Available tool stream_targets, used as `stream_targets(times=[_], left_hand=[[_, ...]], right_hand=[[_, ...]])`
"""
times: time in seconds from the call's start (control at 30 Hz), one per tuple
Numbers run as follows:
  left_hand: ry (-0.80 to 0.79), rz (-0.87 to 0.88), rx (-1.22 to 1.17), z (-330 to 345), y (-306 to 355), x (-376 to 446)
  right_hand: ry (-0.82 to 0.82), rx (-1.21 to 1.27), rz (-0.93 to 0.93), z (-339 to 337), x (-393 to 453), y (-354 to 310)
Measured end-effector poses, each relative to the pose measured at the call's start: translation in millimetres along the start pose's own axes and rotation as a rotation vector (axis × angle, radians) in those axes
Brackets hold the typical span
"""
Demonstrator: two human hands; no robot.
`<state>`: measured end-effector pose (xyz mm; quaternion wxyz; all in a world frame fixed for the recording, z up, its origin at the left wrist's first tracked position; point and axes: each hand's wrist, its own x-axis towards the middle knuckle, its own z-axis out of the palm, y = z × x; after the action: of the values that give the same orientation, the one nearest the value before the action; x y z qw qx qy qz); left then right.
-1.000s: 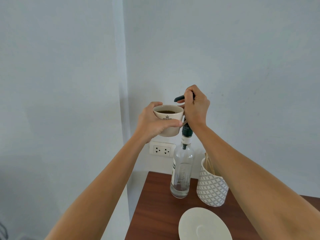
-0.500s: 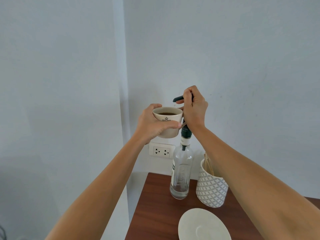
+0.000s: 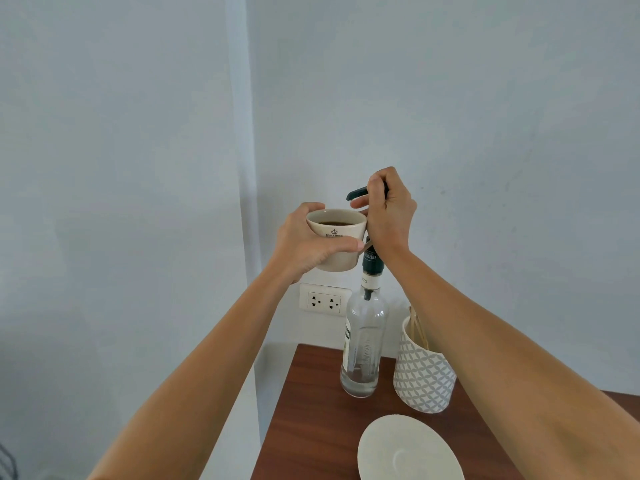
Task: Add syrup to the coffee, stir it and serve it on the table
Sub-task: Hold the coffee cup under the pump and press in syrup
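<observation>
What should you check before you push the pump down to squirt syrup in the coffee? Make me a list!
1. Cup held firmly: left hand grips it. Ok.
2. Cup level: the coffee sits flat below the rim. Ok.
3. Pump gripped: right hand is wrapped round its top. Ok.
4. Spout tip over the cup opening: it looks above the far rim, but depth is hard to judge. Cannot tell.
5. Syrup left in the bottle: only a thin layer at the bottom. Not ok.
6. Saucer ready on the table for serving. Ok.
</observation>
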<state>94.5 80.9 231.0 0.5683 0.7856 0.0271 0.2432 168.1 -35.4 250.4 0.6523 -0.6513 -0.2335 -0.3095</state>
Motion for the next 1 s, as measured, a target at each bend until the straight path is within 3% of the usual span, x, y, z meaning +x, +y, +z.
stream_targets(times=[1.0], left_hand=[[-0.006,-0.025,-0.003,-0.2,1.4,-3.7]], right_hand=[[0.010,-0.037,-0.056,0.7,0.3,4.3]])
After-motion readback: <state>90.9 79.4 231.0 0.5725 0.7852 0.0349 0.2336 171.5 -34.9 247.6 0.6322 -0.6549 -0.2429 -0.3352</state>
